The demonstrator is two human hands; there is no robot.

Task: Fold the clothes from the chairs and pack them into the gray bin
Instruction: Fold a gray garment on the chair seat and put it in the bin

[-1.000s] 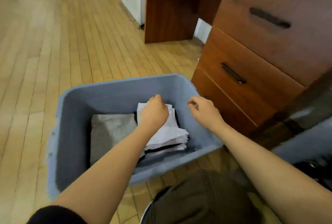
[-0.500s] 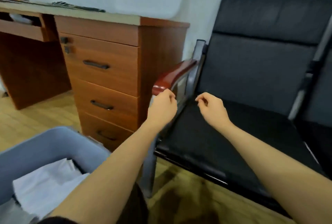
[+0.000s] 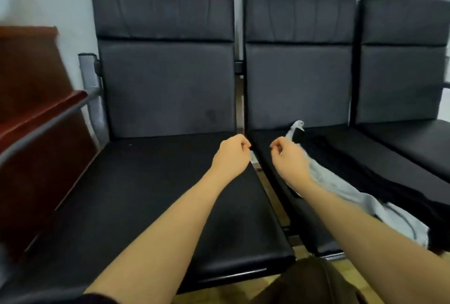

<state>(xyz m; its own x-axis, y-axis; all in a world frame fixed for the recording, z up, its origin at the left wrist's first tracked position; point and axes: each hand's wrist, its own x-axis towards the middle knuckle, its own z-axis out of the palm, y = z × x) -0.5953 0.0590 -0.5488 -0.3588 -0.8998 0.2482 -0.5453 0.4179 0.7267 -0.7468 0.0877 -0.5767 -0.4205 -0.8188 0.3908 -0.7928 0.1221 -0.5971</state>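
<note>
A light grey garment (image 3: 341,186) lies crumpled on the seat of the middle black chair (image 3: 267,137), beside a black garment (image 3: 370,172) spread over the same seat. My left hand (image 3: 231,155) hovers above the right edge of the left chair's bare seat (image 3: 146,194), fingers curled and holding nothing. My right hand (image 3: 289,157) hovers over the middle seat's left part, just in front of the grey garment, fingers also curled and empty. The gray bin is out of view.
A third black chair (image 3: 401,138) stands at the right, its seat bare. A reddish wooden armrest (image 3: 48,111) and a brown cabinet (image 3: 24,65) flank the left chair. My knee in dark trousers (image 3: 311,284) shows at the bottom, over wooden floor.
My view has swung right from the bin, past the drawers, to the row of chairs. Both hands left the bin empty and now hover over the seats.
</note>
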